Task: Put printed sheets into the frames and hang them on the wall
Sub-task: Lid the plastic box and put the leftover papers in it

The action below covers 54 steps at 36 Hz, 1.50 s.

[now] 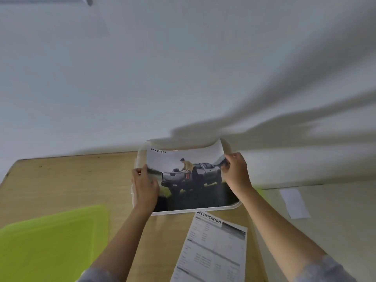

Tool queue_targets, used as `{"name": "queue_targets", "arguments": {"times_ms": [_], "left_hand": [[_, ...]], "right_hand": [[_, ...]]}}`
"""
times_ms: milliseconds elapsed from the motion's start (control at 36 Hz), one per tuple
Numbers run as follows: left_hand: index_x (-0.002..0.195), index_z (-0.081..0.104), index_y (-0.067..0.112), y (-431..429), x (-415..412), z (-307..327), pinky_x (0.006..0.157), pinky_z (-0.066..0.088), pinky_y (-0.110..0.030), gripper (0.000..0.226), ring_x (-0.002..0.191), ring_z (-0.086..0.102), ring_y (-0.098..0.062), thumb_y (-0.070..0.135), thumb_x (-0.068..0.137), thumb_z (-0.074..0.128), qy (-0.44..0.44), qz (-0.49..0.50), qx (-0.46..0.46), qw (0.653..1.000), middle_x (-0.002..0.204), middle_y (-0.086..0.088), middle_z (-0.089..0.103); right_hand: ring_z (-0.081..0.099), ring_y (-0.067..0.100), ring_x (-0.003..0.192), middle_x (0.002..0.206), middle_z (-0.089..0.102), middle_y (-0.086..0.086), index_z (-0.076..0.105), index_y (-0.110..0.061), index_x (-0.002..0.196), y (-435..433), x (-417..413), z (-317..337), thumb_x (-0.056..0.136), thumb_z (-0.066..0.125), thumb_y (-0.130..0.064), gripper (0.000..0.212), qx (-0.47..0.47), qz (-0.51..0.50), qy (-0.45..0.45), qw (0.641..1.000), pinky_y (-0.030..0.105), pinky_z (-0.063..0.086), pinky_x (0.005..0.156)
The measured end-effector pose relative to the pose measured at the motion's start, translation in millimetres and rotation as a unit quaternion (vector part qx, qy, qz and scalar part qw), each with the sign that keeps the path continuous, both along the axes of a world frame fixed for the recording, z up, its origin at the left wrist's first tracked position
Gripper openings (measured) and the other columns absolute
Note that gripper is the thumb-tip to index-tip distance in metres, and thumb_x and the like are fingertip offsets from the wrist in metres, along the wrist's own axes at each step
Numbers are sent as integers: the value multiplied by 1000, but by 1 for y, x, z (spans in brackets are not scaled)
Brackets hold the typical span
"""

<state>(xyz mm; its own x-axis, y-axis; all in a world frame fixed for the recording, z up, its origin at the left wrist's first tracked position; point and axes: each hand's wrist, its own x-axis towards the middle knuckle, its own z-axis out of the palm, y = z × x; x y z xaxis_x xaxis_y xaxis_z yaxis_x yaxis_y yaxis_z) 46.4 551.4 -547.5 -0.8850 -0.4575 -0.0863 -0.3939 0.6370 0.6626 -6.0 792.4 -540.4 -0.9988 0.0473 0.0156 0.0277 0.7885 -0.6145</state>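
We see a truck sheet (189,176) lying in a white frame (195,212), at the back of the wooden tabletop (71,180), right up against the white wall (183,78). The sheet is wide, and its long side runs from left to right, from one hand to the other. The left hand (144,186) grips the left side of the frame, with its thumb on the picture. The right hand (237,171) pinches the right edge of the sheet between thumb and fingers. The top of the sheet curls up and does not lie flat, so we think it is not all the way in yet. Both hands are about as near to it as each other, one at each short end, so the next push has to go down and flat from both sides. Small words at the top left of the picture say "SMART CAB". The picture shows a person leaning over the back of a pickup truck. Just below the frame, a second sheet (213,247) lies flat on the tabletop, and its big title says "SPECIFICATION". The rest of its print is too small for us to read. A green folder (50,241) lies to the left, well apart from the frame. A small white slip (294,202) lies to the right, near the wall.
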Motion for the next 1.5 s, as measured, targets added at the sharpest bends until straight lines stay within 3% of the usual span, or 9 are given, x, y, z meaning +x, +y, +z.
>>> {"name": "queue_targets", "arguments": {"times_ms": [139, 306, 500, 639, 778, 972, 1111, 1389, 1500], "left_hand": [[128, 44, 0, 1, -1, -4, 89, 43, -44, 53, 109, 41, -37, -12, 77, 49, -25, -17, -63, 998, 126, -19, 35], [135, 38, 5, 3, -9, -12, 101, 36, -41, 51, 130, 30, -32, 4, 86, 51, -54, -120, -175, 976, 147, -14, 26], [146, 19, 18, -5, -8, -34, 116, 5, -39, 67, 143, 3, -28, 44, 91, 46, -142, -218, -212, 942, 155, -11, 3], [148, 5, 20, -9, -8, -39, 116, -2, -38, 68, 144, -10, -26, 49, 94, 34, -177, -248, -188, 934, 156, -10, -9], [147, 10, 17, -11, -11, -39, 116, 3, -39, 67, 143, -4, -29, 46, 93, 38, -169, -254, -174, 936, 155, -13, -3], [135, 31, 8, -18, -20, -25, 112, 23, -42, 54, 133, 23, -31, 37, 92, 45, -132, -288, -157, 935, 142, -16, 27], [142, 26, 6, -6, -16, 7, 113, 20, -42, 54, 141, 15, -27, 33, 96, 40, -86, -302, -118, 942, 153, -12, 18], [126, 46, 6, 56, 61, 45, 100, 35, -31, 37, 122, 41, -22, 27, 95, 46, 51, -349, -33, 935, 129, -7, 45], [129, 45, 8, 73, 111, 29, 103, 36, -31, 38, 120, 40, -20, 27, 96, 43, 56, -387, -48, 919, 129, -5, 44]], "right_hand": [[46, 29, 107, 112, 53, 16, 58, -2, 110, -5, 1, -9, 81, 59, 6, 31, 57, 29, 22, 998, 34, 47, 87], [50, 34, 114, 124, 50, 19, 54, 2, 118, -11, 12, -19, 69, 70, 5, 52, 127, 66, 71, 987, 36, 51, 88], [12, 30, 141, 153, 11, 10, 16, -19, 146, -25, 16, -36, 89, 54, -39, 71, 160, 102, -110, 976, 41, 23, 115], [6, 29, 142, 155, 7, 8, 19, -20, 145, -28, 15, -44, 89, 49, -49, 70, 185, 112, -141, 966, 43, 14, 115], [8, 29, 142, 155, 8, 7, 21, -20, 145, -29, 14, -37, 88, 53, -46, 71, 164, 103, -153, 969, 43, 16, 116], [23, 26, 139, 151, 23, 8, 28, -14, 142, -33, 22, -17, 90, 54, -30, 60, 79, 59, -158, 982, 40, 28, 112], [30, 22, 135, 147, 32, 6, 35, -12, 139, -31, 41, 11, 92, 51, -24, 51, 43, 34, -110, 992, 37, 31, 110], [50, 27, 110, 114, 55, 13, 56, -1, 112, 5, 134, 37, 87, 49, -8, 27, -8, -93, -44, 995, 33, 40, 90], [51, 26, 114, 120, 56, 14, 54, -2, 121, 15, 188, 18, 87, 52, -6, 34, -50, -132, -61, 988, 33, 40, 99]]}}
